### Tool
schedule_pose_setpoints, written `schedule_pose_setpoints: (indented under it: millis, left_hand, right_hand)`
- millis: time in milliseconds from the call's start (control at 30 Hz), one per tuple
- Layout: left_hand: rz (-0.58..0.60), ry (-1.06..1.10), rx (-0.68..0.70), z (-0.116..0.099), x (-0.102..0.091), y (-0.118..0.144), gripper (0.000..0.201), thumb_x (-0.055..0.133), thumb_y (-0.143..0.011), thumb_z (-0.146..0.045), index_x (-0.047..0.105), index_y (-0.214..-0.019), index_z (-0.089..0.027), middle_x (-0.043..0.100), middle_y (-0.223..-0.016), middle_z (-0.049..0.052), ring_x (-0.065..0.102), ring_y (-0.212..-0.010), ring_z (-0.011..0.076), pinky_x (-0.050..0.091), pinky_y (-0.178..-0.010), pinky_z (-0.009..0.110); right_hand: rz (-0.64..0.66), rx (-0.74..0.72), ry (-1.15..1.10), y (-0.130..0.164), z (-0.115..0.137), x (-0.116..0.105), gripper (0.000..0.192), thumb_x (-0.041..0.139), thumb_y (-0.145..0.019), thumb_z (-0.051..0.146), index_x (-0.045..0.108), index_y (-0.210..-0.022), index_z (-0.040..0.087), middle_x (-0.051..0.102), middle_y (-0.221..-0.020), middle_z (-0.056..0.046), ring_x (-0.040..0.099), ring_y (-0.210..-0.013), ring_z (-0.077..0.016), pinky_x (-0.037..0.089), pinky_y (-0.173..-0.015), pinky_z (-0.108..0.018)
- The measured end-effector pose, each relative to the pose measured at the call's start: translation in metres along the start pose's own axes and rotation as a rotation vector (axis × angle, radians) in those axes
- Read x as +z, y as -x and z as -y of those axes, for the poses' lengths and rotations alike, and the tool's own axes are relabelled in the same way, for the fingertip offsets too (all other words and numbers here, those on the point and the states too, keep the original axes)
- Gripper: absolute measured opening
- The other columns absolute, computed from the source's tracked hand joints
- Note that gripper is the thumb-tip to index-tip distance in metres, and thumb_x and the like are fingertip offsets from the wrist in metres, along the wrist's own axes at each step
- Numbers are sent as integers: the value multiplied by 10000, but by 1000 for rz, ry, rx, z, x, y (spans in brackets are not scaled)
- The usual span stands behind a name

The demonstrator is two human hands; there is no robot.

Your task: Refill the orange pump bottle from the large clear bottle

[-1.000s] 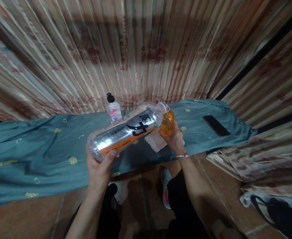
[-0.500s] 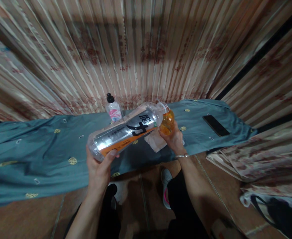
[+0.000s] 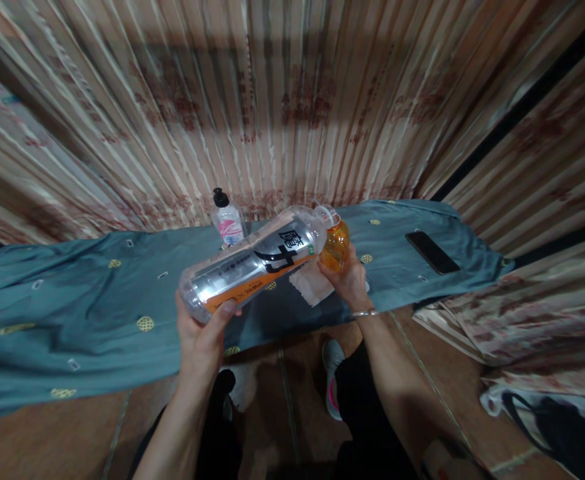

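My left hand (image 3: 205, 333) is wrapped round the base end of a large clear drink bottle (image 3: 257, 263) with a silver and orange label. That bottle is tilted, its neck pointing right and slightly up. In my right hand (image 3: 347, 273) is a smaller orange bottle (image 3: 335, 247), amber in colour, held with its top against the large bottle's mouth. Whether liquid runs between them I cannot tell. Below the two bottles lies a pale cloth or tissue (image 3: 310, 283). Behind the large bottle stands a pump bottle (image 3: 229, 220) with a black top and pink label.
A teal patterned cloth (image 3: 97, 300) covers the long surface before me. Toward its right end lies a black phone (image 3: 431, 252). Pleated curtains (image 3: 272, 100) hang behind and at both sides. A dark bag (image 3: 562, 427) rests on the tiled floor at lower right.
My left hand and the base of the large bottle have shifted very slightly to the right. My right hand with the orange bottle has stayed in place.
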State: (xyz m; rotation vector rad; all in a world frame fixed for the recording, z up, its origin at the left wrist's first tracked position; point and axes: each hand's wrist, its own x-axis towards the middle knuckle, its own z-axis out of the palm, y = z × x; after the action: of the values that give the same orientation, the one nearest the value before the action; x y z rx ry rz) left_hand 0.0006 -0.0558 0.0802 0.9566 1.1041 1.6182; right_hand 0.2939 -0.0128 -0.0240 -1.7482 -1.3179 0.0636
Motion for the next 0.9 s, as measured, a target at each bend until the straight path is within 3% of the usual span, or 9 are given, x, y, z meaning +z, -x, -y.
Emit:
schedule_pose_setpoints:
  millis: [367, 533, 900]
  left_hand:
    - [-4, -32, 16, -4, -1, 1, 767, 991, -555, -453, 654, -1213, -248, 701, -1059, 48, 651, -781, 194, 554, -553, 270]
    - [0, -57, 15, -8, -2, 2, 832, 984, -548, -450, 632, -1265, -220, 695, -1157, 88, 645, -819, 214, 556, -575, 307]
    - [-9, -24, 11, -9, -2, 3, 800, 1000, -556, -413, 642, -1250, -238, 692, -1107, 65, 656, -851, 191, 553, -587, 245]
  right_hand:
    - [-10, 11, 58, 1, 5, -1, 888, 814, -810, 492, 499, -1555, 124, 790, -1334, -221, 784, -1196, -376, 644, -1024, -532]
    - [1, 0, 104, 1, 6, -2, 885, 822, -804, 468, 494, -1550, 122, 786, -1339, -219, 781, -1220, -371, 648, -1029, -521]
    - [18, 2, 83, -2, 7, -5, 928, 824, -784, 518, 501, -1548, 101, 777, -1358, -242, 780, -1218, -391, 647, -1031, -538]
